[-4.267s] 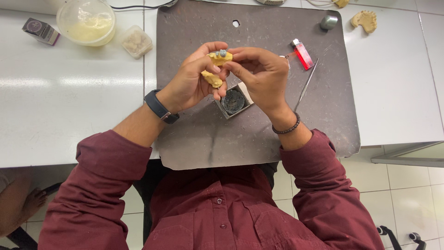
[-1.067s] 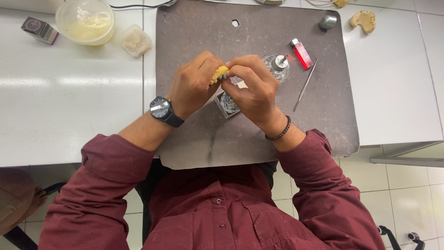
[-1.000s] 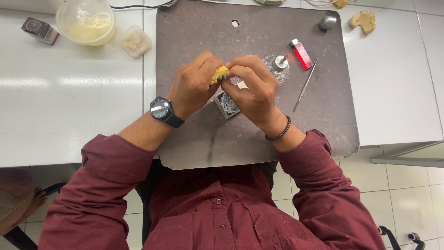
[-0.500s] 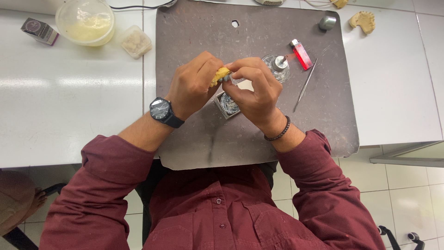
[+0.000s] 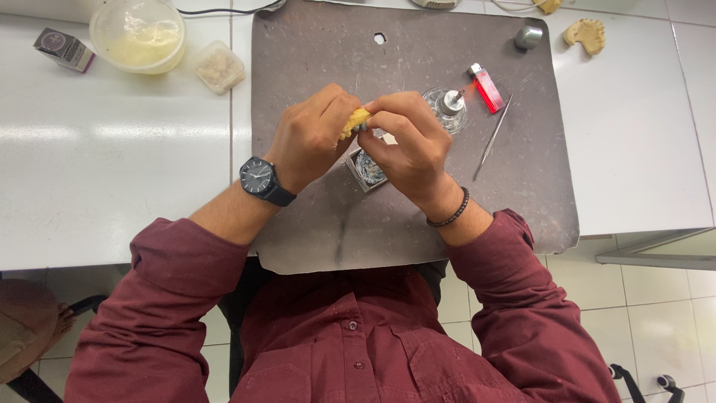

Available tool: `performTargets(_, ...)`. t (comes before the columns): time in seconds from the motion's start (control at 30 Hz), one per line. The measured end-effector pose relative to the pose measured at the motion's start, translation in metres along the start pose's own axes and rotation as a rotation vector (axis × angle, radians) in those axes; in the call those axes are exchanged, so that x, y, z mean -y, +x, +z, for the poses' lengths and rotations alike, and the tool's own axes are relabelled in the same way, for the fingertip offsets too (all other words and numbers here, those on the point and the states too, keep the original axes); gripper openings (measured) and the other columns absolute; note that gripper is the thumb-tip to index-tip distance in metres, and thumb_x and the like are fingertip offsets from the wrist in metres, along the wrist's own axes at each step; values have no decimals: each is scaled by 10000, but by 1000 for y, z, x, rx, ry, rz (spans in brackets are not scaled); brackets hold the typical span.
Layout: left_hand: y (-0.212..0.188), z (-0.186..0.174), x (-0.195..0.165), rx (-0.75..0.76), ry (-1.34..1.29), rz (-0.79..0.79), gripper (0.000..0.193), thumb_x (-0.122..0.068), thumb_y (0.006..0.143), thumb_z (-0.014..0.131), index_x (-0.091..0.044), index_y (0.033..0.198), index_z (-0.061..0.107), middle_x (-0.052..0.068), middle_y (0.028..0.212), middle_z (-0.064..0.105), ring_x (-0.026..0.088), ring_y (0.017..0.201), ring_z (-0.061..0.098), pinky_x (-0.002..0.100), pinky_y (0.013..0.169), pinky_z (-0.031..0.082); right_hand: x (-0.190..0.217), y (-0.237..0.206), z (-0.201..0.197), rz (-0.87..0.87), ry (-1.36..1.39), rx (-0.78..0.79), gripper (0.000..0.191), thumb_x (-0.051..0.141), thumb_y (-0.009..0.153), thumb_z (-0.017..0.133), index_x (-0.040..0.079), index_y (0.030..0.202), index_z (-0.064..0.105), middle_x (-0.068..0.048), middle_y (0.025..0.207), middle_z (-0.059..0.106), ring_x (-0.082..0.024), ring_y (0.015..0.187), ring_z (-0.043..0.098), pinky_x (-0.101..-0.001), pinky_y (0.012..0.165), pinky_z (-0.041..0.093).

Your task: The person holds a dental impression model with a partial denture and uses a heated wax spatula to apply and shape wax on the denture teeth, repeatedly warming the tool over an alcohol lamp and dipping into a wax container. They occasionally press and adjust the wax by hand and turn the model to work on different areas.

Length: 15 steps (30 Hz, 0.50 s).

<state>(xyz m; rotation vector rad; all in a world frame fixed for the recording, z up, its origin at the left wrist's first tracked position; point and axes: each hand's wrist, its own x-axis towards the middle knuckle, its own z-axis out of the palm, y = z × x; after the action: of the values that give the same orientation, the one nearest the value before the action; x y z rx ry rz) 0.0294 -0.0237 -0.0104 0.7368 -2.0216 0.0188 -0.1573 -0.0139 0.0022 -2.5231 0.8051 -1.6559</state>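
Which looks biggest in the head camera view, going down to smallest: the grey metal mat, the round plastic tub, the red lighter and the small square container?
1. Grey metal mat, by far the largest.
2. Round plastic tub.
3. Small square container.
4. Red lighter, thinner, though nearly as long as the container is wide.

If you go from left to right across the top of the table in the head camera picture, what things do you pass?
Small dark box → round plastic tub → small square container → glass spirit lamp → red lighter → small metal cup → yellow dental cast.
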Motion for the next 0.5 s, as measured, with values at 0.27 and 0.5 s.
performTargets(0.27,-1,-2,0,24,35,4,238,-39,917,807,-35,1064,619,80,942,625,234,781,669,325,619,540,1,1,-1,30,24,12,327,-110,791,854,31,984,631,-88,1077,677,-227,967,685,-334,778,587)
performTargets(0.5,0,-3,-2,4,6,8,246,-39,917,811,-34,1069,617,82,950,628,229,775,664,324,615,536,2,0,0,39,76,-38,370,-116,804,863,34,1006,591,-96,1081,682,-222,978,706,-333,803,611)
